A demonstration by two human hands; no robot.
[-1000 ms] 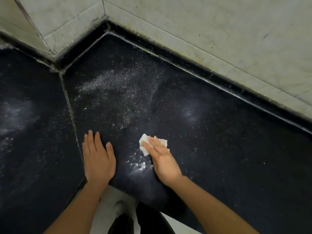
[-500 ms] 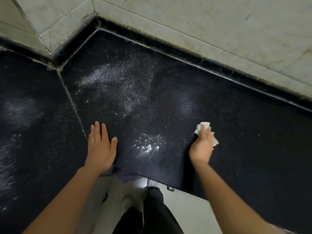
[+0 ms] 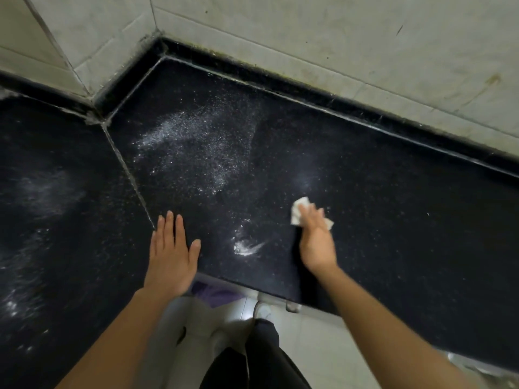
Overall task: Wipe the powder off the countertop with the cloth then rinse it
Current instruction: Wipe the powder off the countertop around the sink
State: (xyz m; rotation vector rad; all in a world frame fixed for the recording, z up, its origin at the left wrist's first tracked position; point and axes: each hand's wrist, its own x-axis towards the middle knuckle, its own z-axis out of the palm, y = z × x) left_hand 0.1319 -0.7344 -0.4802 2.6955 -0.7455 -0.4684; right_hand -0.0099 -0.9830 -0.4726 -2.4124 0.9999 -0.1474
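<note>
Polished black speckled stone bench point(image 3: 379, 197), dusted with a grainy fan of fine white powder point(image 3: 193, 138) toward the back. Left hand point(image 3: 171, 255) spread flat on the stone, holding nothing. Right hand point(image 3: 317, 242), blurred, apparently flat-fingered, pressing a small crumpled white cloth point(image 3: 298, 211) onto the bench, right of a smeared streak.

Left hand point(image 3: 171, 256) lies flat; right hand point(image 3: 317, 242), blurred, seems flat.
</note>
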